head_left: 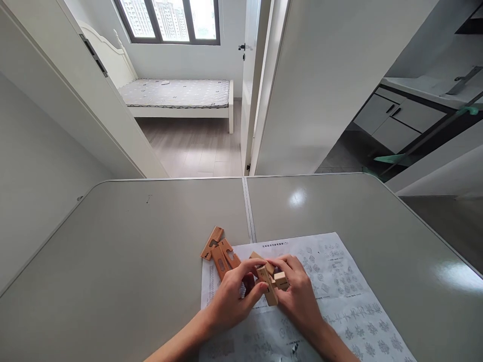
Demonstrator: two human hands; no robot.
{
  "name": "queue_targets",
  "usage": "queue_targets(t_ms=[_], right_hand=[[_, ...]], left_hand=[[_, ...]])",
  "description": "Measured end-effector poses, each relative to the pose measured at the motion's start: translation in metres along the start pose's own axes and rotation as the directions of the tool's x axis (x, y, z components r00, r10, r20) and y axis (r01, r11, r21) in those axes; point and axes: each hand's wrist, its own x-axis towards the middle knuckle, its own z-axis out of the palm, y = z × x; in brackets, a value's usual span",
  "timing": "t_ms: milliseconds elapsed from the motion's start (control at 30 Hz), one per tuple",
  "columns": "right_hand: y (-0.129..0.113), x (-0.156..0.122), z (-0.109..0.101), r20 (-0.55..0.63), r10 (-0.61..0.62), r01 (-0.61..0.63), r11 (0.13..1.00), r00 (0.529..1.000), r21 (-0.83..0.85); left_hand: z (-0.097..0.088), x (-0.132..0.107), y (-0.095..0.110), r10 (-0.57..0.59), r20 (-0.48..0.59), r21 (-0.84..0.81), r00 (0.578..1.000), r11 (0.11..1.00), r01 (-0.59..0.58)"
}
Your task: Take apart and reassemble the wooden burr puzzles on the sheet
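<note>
Both hands meet over a printed sheet, closed around a small cluster of light wooden puzzle pieces. My left hand pinches an upright notched piece between thumb and fingers. My right hand grips the cluster from the other side, where a short block end sticks out towards me. Whether the pieces are fully interlocked is hidden by the fingers. Just beyond my left hand lie several loose reddish-brown notched wooden pieces, partly on the sheet's left edge.
The paper sheet, printed with small diagrams, lies on a grey table with a seam across it. Past the table's far edge are a doorway with an open door, a bed, and a counter with cabinets at right.
</note>
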Motion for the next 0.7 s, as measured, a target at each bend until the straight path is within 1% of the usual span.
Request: queue_targets(t_ms=[100, 167, 267, 300, 367, 433, 600, 700], right_hand=[[-0.004, 0.002, -0.002, 0.000, 0.022, -0.022, 0.999, 1.000, 0.049], [-0.006, 0.003, -0.004, -0.025, 0.047, -0.044, 0.991, 0.999, 0.129], [-0.006, 0.004, -0.008, -0.076, 0.131, -0.106, 0.957, 0.988, 0.270], [-0.006, 0.003, -0.010, -0.079, 0.164, -0.132, 0.941, 0.983, 0.311], [-0.005, 0.002, -0.012, -0.047, 0.208, -0.175, 0.910, 0.977, 0.375], [-0.005, 0.001, -0.013, -0.001, 0.200, -0.182, 0.894, 0.980, 0.410], [-0.007, -0.002, -0.012, 0.055, 0.094, -0.109, 0.896, 0.994, 0.430], [-0.007, -0.003, -0.010, 0.054, 0.115, -0.127, 0.901, 0.992, 0.416]], left_hand=[[0.000, 0.000, 0.002, 0.005, 0.007, -0.012, 1.000, 1.000, -0.005], [-0.001, 0.000, 0.003, 0.000, 0.012, -0.007, 1.000, 1.000, 0.000], [-0.001, 0.000, 0.003, -0.005, 0.018, 0.012, 1.000, 1.000, 0.005], [0.000, 0.000, 0.003, -0.006, 0.020, 0.018, 1.000, 1.000, 0.006], [0.000, -0.001, 0.003, -0.009, 0.028, 0.033, 1.000, 0.999, 0.008], [0.000, -0.001, 0.002, -0.015, 0.040, 0.058, 0.999, 0.998, 0.013], [0.001, -0.001, 0.000, -0.020, 0.075, 0.078, 0.997, 0.997, 0.014], [0.002, -0.001, 0.000, -0.026, 0.077, 0.075, 0.997, 0.997, 0.020]])
